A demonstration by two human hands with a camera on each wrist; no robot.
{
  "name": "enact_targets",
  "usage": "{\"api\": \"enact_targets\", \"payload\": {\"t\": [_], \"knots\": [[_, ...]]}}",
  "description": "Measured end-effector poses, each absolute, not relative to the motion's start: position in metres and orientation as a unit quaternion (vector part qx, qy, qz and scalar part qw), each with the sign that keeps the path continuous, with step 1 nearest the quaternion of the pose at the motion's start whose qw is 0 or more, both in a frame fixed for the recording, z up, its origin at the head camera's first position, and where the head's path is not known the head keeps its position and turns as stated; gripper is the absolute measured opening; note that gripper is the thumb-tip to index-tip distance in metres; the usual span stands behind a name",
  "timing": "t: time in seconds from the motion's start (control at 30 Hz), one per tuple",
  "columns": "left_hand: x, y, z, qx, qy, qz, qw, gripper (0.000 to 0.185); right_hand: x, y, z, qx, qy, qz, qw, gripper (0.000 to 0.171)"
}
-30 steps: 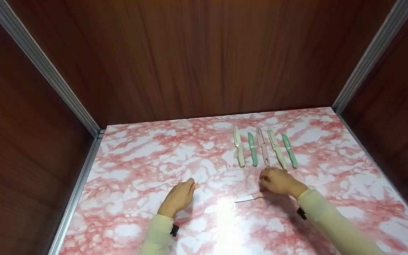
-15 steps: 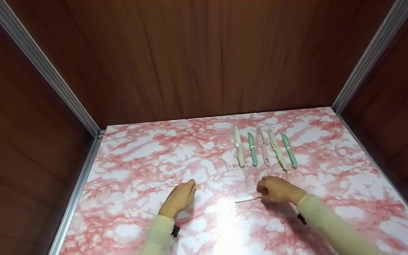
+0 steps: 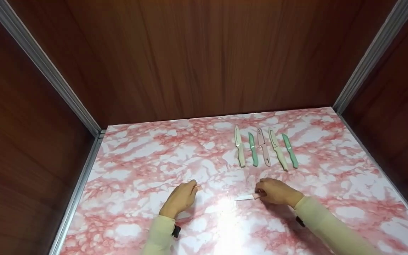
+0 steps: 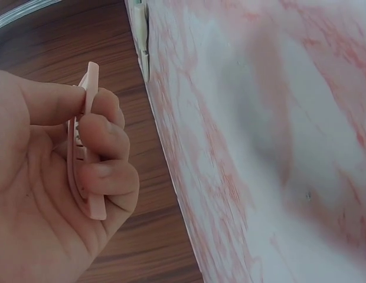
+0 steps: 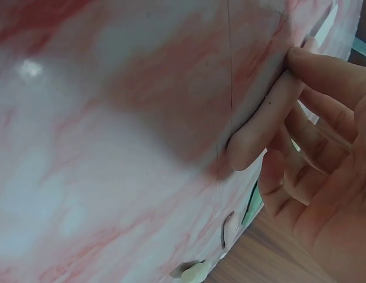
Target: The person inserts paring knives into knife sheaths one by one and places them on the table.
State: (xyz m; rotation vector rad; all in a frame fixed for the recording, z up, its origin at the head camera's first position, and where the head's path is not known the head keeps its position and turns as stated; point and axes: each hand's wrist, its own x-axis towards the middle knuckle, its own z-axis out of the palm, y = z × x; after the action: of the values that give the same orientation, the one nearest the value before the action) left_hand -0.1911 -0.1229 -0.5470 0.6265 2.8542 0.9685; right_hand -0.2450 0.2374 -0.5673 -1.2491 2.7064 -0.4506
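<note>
My left hand [image 3: 179,198], over the left-middle of the table, holds a slim pink blade cover [image 4: 96,207] with slots in it. In the left wrist view the thumb and curled fingers grip it from both sides. At the centre right, my right hand [image 3: 278,191] pinches the pink handle [image 5: 268,121] of a small knife between thumb and fingers. The knife's bare silver blade [image 3: 244,197] points left toward the left hand. The handle stays close to the tabletop in the right wrist view. Fingers hide part of the cover and of the handle.
Several knives lie in a row behind the right hand: a cream knife [image 3: 240,150], a green knife [image 3: 253,152], a pink knife [image 3: 263,147], another cream knife [image 3: 277,150] and another green knife [image 3: 290,152]. Brown wood panels [image 3: 204,63] enclose the pink marbled table [image 3: 136,152].
My right hand has come down toward me onto the small knife's handle and now pinches it; the blade has tilted slightly. My left hand keeps the cover, nearly still.
</note>
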Motion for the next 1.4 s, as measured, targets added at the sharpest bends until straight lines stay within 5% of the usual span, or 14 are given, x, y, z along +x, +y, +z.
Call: {"api": "enact_targets", "payload": {"t": [0.57, 1.4], "knots": [[-0.189, -0.119, -0.545, 0.215, 0.928, 0.303, 0.013, 0.022, -0.241, 0.237, -0.565, -0.376, 0.907, -0.173, 0.082, 0.014], [-0.191, -0.100, -0.523, 0.215, 0.915, 0.340, 0.026, 0.025, -0.241, 0.211, -0.533, -0.364, 0.898, -0.246, 0.010, 0.005]]}}
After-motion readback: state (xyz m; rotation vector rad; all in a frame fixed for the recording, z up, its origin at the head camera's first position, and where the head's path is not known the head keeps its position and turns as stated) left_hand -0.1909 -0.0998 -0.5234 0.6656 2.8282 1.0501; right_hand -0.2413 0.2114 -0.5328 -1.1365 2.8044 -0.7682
